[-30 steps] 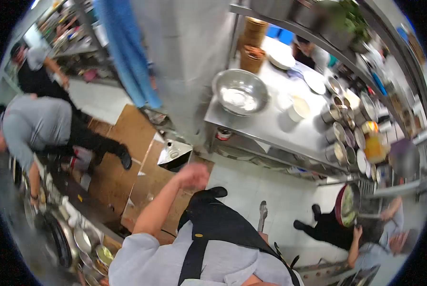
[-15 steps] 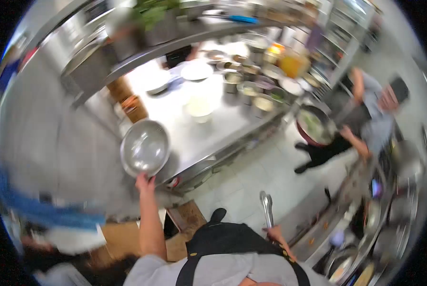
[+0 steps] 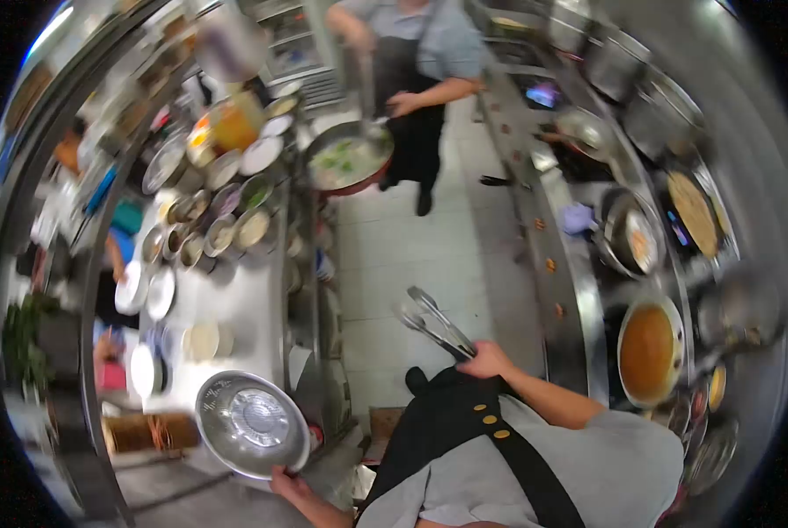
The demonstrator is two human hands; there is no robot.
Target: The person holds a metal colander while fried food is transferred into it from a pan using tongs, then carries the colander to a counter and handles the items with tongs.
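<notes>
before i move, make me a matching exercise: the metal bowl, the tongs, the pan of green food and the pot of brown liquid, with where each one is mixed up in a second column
Things:
1. metal bowl
2. tongs
3. pan of green food
4. pot of brown liquid

Places:
A. in the right hand
B. on the stove
C. gripped at the rim by the left hand
D. held by the co-worker

Right pairs: 1-C, 2-A, 3-D, 4-B
</notes>
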